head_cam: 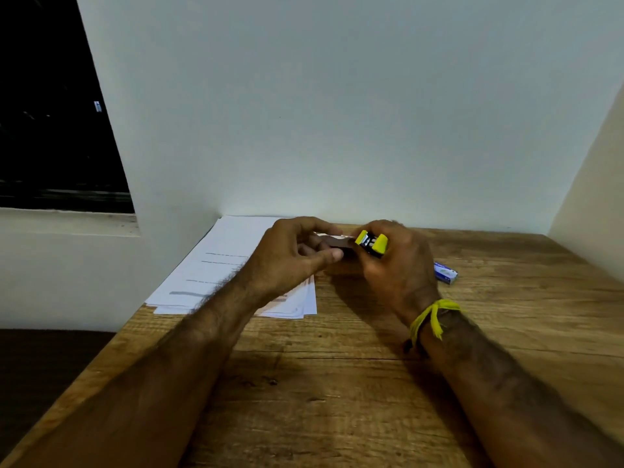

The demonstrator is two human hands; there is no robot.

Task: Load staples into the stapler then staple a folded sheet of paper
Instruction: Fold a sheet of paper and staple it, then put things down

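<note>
Wooden desk (337, 400) under my arms, loose sheets (216, 265) at ten o'clock. My left hand (287, 261) pinches the folded paper (332, 239), light and floppy, best held near its edge. My right hand (398, 261) grips the small yellow stapler (371, 244), rigid, light, by its body. Staple box (445, 272) at three o'clock.

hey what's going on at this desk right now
A person at a wooden desk holds a yellow and black stapler in the right hand. The left hand pinches a small folded paper at the stapler's mouth. A stack of papers and a staple box lie nearby.
</note>
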